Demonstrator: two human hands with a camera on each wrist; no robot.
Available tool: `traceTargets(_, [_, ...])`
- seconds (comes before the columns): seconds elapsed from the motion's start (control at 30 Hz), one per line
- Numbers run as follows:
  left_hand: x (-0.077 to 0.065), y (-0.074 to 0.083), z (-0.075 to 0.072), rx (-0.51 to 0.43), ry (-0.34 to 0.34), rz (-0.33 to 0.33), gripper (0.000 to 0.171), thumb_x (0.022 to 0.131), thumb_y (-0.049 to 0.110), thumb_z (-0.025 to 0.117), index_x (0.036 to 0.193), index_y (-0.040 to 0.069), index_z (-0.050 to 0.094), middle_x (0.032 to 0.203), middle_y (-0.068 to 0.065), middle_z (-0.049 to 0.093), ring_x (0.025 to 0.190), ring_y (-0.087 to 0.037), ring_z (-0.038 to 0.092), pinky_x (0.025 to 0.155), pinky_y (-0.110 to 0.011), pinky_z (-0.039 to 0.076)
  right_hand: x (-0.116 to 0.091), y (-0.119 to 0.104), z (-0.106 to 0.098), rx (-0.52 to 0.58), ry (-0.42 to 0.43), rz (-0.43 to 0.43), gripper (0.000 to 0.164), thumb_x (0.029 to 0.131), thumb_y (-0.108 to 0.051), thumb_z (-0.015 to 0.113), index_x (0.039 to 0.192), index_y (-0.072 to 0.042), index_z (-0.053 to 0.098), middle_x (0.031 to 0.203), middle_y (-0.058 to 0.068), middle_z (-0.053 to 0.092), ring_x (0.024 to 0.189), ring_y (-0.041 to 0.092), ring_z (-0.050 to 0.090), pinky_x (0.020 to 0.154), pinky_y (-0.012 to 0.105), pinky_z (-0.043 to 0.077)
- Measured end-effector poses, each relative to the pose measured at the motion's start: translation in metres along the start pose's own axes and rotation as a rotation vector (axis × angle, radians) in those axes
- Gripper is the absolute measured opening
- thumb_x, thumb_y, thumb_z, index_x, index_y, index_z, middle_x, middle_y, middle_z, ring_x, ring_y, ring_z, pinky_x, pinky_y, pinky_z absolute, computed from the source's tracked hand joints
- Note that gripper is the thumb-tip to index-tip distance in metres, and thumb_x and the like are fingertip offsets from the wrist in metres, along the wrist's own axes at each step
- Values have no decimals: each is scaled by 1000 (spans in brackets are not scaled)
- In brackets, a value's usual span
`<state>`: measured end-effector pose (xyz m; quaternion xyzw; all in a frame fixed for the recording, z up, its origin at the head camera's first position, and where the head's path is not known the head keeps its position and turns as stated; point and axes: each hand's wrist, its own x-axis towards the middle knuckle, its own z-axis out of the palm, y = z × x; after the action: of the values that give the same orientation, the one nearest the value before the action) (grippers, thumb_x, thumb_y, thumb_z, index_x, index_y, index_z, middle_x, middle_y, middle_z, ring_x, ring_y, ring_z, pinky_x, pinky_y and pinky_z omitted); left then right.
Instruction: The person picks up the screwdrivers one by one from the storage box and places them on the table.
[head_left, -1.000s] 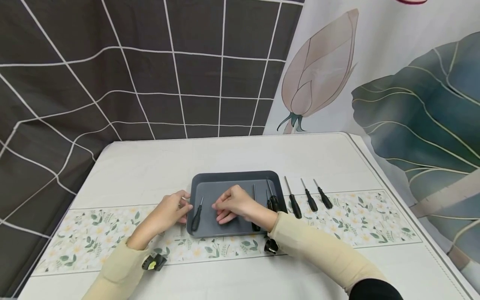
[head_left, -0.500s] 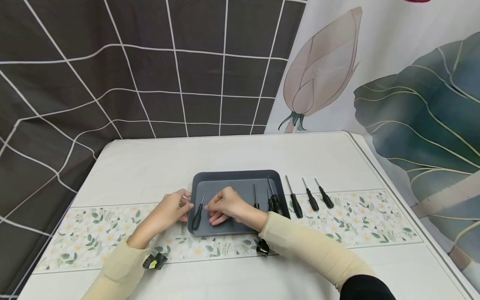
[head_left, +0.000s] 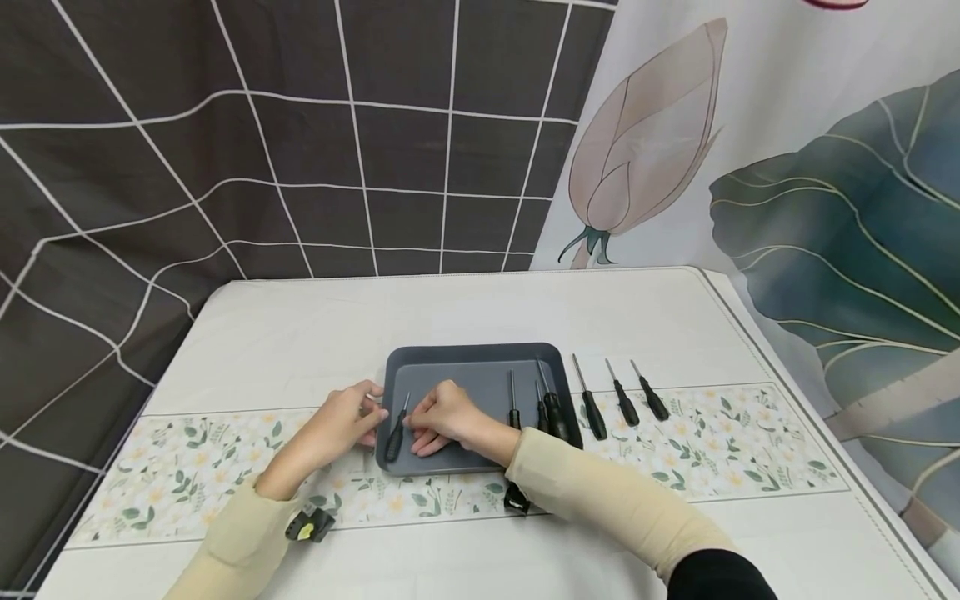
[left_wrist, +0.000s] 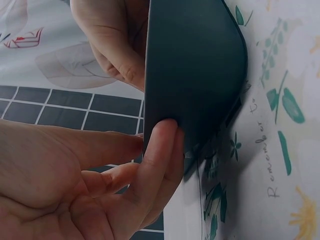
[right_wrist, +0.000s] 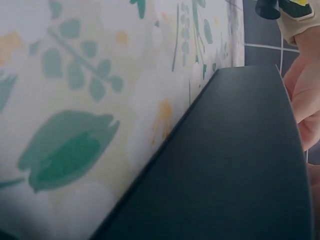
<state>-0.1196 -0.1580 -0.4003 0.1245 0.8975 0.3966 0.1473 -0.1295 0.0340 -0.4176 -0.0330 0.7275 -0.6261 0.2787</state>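
My left hand (head_left: 345, 423) pinches the left rim of a dark grey tray (head_left: 465, 355), thumb at the rim and fingers against the outer wall (left_wrist: 200, 65) in the left wrist view. Inside the tray, at its left end, lies a black-handled screwdriver (head_left: 395, 437), tip pointing away. Just right of that handle is my right hand (head_left: 442, 418), fingers loosely bent and fingertips close beside it. The right wrist view mostly shows the tray's outer wall (right_wrist: 225, 165), which hides the right fingertips.
At the tray's right end lie three more screwdrivers, one with a thick handle (head_left: 555, 417). Another three, including a long one (head_left: 595, 417), lie on the table right of the tray. A flower-print strip (head_left: 225, 467) crosses the white tablecloth (head_left: 315, 333); curtains hang behind.
My right hand has moved left across the tray, up to the screwdriver at the left end, uncovering more of the screwdrivers on the right. The left hand keeps its place on the rim.
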Motion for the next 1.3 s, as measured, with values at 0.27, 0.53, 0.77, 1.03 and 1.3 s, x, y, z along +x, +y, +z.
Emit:
traceTargets(0.27, [0,0,-1,3,-3,6,35,98,0,61,127,-16,51,99,-19,69,65,-17,69,58,-27,61,4,1,3,-4,-2,-7,12,90,4,68,87,15,68,72,32,65,59,34,71,55,36,63])
traceTargets(0.53, [0,1,-1,7,-4,9,35,98,0,61,127,-16,50,98,-19,69,64,-17,69,57,-26,61,9,2,8,-22,27,-28,12,89,4,69,82,13,67,64,25,63,56,34,70,52,35,62])
traceTargets(0.77, [-1,1,0,14,0,6,35,98,1,61,126,-16,51,98,-19,69,64,-17,69,57,-27,61,13,3,12,-45,40,-47,18,89,3,70,75,13,66,56,18,61,48,28,68,48,34,61])
traceTargets(1.03, [-2,-1,0,10,-4,14,36,98,1,61,127,-17,50,99,-20,68,66,-18,70,57,-26,61,16,1,16,-107,61,-59,22,89,1,71,71,12,65,56,25,61,47,31,67,44,34,60])
traceTargets(1.3, [-2,0,0,1,-2,21,36,98,1,62,126,-17,50,99,-20,69,68,-19,70,58,-25,61,16,1,16,-131,64,-94,25,90,1,71,68,13,64,56,27,61,48,33,67,44,35,60])
